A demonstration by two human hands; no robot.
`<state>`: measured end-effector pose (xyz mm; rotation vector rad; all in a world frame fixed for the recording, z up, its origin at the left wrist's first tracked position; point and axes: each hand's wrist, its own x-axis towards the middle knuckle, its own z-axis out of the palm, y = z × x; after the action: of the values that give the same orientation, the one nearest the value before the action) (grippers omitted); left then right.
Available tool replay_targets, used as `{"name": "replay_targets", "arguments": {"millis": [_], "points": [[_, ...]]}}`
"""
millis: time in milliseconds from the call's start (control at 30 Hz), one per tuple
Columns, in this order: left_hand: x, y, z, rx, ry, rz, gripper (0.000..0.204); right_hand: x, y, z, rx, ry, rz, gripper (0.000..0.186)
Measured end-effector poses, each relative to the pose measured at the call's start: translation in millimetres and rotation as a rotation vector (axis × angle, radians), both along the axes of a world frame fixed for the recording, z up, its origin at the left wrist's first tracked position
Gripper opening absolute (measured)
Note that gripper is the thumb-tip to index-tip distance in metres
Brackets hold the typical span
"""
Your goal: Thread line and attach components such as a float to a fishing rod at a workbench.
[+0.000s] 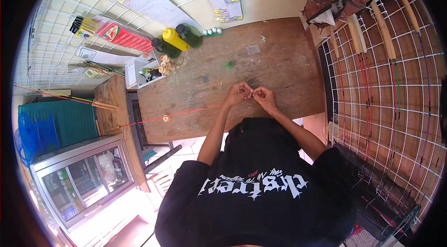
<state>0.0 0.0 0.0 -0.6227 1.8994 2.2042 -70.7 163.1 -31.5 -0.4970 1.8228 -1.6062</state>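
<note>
Over the front part of the wooden table (209, 79), my two hands meet with their fingertips nearly touching. My left hand (239, 92) is closed in a pinch, and my right hand (265, 98) pinches close beside it. Whatever sits between the fingers is too small to make out. A thin red rod (193, 110) comes in from the left and passes behind my left wrist. Near that rod lies a small round wooden piece (166, 118). Beyond my hands are a patch of green bits (230, 64) and a small clear plastic bag (253, 49).
At the back left stand two dark green bottles (188, 36) and a yellow squeeze bottle (175, 40). Beside them are wooden rounds (167, 64) and a white box (135, 74). Several small white-capped vials (213, 31) line the back edge. Rods hang on the right wire rack (386, 93).
</note>
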Motion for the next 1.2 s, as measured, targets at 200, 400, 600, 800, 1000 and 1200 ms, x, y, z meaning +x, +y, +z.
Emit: {"name": "replay_targets", "arguments": {"millis": [200,400,600,800,1000,1200], "points": [[0.2,4.0,3.2,0.021,-0.037,0.015,0.009,-1.0,4.4,15.3,0.063,-0.095,-0.036,0.010],[0.8,2.6,-0.5,0.065,0.011,-0.001,0.009,-0.5,3.6,8.3,0.059,-0.107,-0.010,0.014],[-0.3,3.2,1.4,0.046,-0.008,-0.002,0.009,0.8,2.3,7.2,0.084,0.220,-0.032,0.011],[2.3,-0.2,-0.9,0.025,-0.029,-0.047,0.013,2.4,1.2,37.2,0.184,0.017,-0.025,0.011],[0.2,3.2,-2.1,0.052,0.019,0.003,0.010,-0.9,3.5,34.0,0.089,-0.172,-0.027,0.016],[-0.7,3.1,5.7,0.041,0.020,0.001,0.012,-3.2,3.6,24.4,0.059,-0.262,-0.011,0.012]]}}
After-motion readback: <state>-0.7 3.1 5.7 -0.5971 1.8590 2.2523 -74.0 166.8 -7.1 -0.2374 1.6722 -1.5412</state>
